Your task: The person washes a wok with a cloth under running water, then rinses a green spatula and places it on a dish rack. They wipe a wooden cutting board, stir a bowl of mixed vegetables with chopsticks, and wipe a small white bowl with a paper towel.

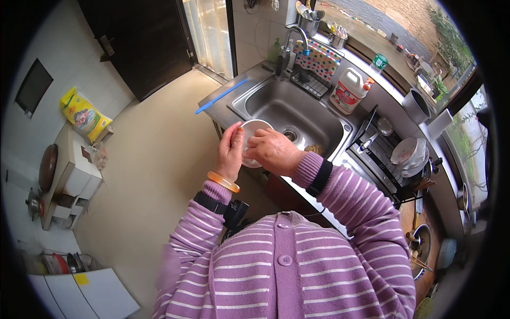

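Observation:
A white bowl point(255, 127) is held up at the near left corner of the stainless steel sink point(295, 97). My left hand point(230, 149) grips its left side, thumb up against the rim. Across the bowl's opening lies my right hand point(275, 149), fingers bent inside it; whether they hold something is hidden. Beyond the right hand, a brown scrubber-like lump point(314, 149) rests in the sink near the drain point(290, 134). The faucet point(297, 34) stands at the sink's far left corner.
A blue plastic strip point(221, 97) lies on the counter left of the sink. A large white detergent jug point(348, 91) stands behind the sink. At right, a black dish rack point(376, 143) holds stacked bowls point(406, 153). A polka-dot cloth point(316, 60) hangs behind a small wire rack point(310, 81).

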`<state>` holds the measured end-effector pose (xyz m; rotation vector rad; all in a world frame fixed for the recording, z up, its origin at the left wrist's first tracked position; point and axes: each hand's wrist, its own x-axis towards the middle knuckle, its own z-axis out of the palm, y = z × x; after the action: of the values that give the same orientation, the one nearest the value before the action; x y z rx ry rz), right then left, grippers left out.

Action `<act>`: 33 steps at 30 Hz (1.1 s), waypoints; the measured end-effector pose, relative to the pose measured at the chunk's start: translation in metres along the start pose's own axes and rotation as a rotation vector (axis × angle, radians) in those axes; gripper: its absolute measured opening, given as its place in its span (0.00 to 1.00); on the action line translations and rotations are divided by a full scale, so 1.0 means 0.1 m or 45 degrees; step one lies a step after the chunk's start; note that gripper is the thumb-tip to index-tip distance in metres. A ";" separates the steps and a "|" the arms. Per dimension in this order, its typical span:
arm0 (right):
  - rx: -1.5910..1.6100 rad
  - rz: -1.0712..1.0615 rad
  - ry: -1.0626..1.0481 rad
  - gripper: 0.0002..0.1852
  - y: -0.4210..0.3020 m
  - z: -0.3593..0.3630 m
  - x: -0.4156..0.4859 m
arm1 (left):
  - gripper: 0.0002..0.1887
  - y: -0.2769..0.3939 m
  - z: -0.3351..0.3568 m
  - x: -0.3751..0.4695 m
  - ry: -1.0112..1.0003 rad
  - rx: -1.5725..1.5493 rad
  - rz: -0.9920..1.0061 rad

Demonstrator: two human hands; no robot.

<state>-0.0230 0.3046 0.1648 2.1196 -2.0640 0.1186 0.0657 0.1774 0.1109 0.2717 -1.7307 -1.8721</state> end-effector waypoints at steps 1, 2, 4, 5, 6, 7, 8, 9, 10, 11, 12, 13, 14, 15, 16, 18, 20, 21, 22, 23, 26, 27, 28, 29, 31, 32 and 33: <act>-0.015 -0.009 -0.031 0.07 -0.01 0.01 -0.01 | 0.21 0.00 -0.01 -0.01 0.009 0.082 0.007; -0.024 -0.019 -0.071 0.09 -0.01 0.02 -0.02 | 0.20 0.00 -0.02 -0.03 -0.004 0.081 0.079; -0.063 -0.049 -0.115 0.08 -0.05 0.05 -0.02 | 0.20 -0.02 -0.03 -0.07 0.021 0.175 0.089; -0.093 -0.068 -0.114 0.06 -0.06 0.07 -0.01 | 0.20 -0.05 -0.03 -0.09 0.034 0.221 0.118; -0.123 -0.087 -0.114 0.05 -0.09 0.09 0.01 | 0.20 -0.07 -0.04 -0.10 0.058 0.290 0.105; -0.087 -0.047 -0.175 0.05 -0.10 0.12 0.03 | 0.20 -0.10 -0.04 -0.12 0.080 0.360 0.106; -0.053 -0.007 -0.235 0.06 -0.12 0.15 0.06 | 0.20 -0.12 -0.05 -0.13 0.106 0.433 0.105; -0.019 0.033 -0.295 0.07 -0.13 0.18 0.09 | 0.20 -0.15 -0.05 -0.15 0.103 0.450 0.118; 0.141 0.114 -0.404 0.09 -0.11 0.20 0.11 | 0.20 -0.17 -0.04 -0.17 0.102 0.471 0.126; 0.301 0.197 -0.512 0.13 -0.09 0.22 0.14 | 0.20 -0.19 -0.04 -0.19 0.099 0.491 0.134; 0.463 0.280 -0.620 0.17 -0.06 0.23 0.16 | 0.20 -0.21 -0.04 -0.19 0.101 0.486 0.119; 0.501 0.254 -0.629 0.19 -0.03 0.24 0.17 | 0.20 -0.22 -0.04 -0.20 0.103 0.489 0.161; 0.540 0.228 -0.639 0.21 -0.01 0.25 0.17 | 0.20 -0.22 -0.05 -0.20 0.104 0.500 0.171; 0.579 0.201 -0.647 0.23 0.01 0.25 0.16 | 0.19 -0.23 -0.05 -0.20 0.105 0.513 0.188; 0.549 0.117 -0.577 0.24 0.02 0.25 0.15 | 0.19 -0.23 -0.06 -0.20 0.104 0.503 0.177; 0.540 0.018 -0.404 0.21 0.03 0.23 0.13 | 0.19 -0.24 -0.09 -0.18 0.105 0.478 0.193; 0.522 -0.055 -0.306 0.18 0.03 0.22 0.10 | 0.19 -0.25 -0.11 -0.16 0.111 0.475 0.121; 0.512 -0.075 -0.294 0.17 0.02 0.21 0.10 | 0.19 -0.26 -0.12 -0.16 0.111 0.467 0.096; 0.502 -0.095 -0.282 0.15 0.02 0.20 0.09 | 0.19 -0.28 -0.13 -0.16 0.123 0.464 0.072; 0.452 -0.107 -0.286 0.14 0.02 0.18 0.07 | 0.19 -0.29 -0.13 -0.16 0.130 0.458 0.049; 0.348 -0.108 -0.311 0.09 0.03 0.11 -0.01 | 0.19 -0.31 -0.11 -0.15 0.144 0.439 0.058; 0.348 -0.085 -0.330 0.08 0.04 0.08 -0.05 | 0.19 -0.31 -0.11 -0.15 0.143 0.434 0.063; 0.346 -0.062 -0.349 0.07 0.06 0.05 -0.09 | 0.19 -0.30 -0.11 -0.13 0.202 0.455 0.131; 0.378 -0.045 -0.283 0.07 0.10 0.00 -0.17 | 0.19 -0.28 -0.11 -0.12 0.254 0.478 0.188; 0.412 0.038 -0.243 0.06 0.19 -0.10 -0.35 | 0.19 -0.21 -0.18 -0.08 0.324 0.474 0.257; 0.488 0.217 -0.077 0.08 0.22 -0.12 -0.40 | 0.19 -0.16 -0.21 -0.04 0.340 0.488 0.305; 0.572 0.343 0.150 0.09 0.23 -0.11 -0.41 | 0.19 -0.12 -0.23 -0.01 0.363 0.498 0.336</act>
<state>-0.0467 0.3467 0.1701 1.9708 -2.4121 0.7914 0.0749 0.1589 0.0959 0.4153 -1.8182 -1.2366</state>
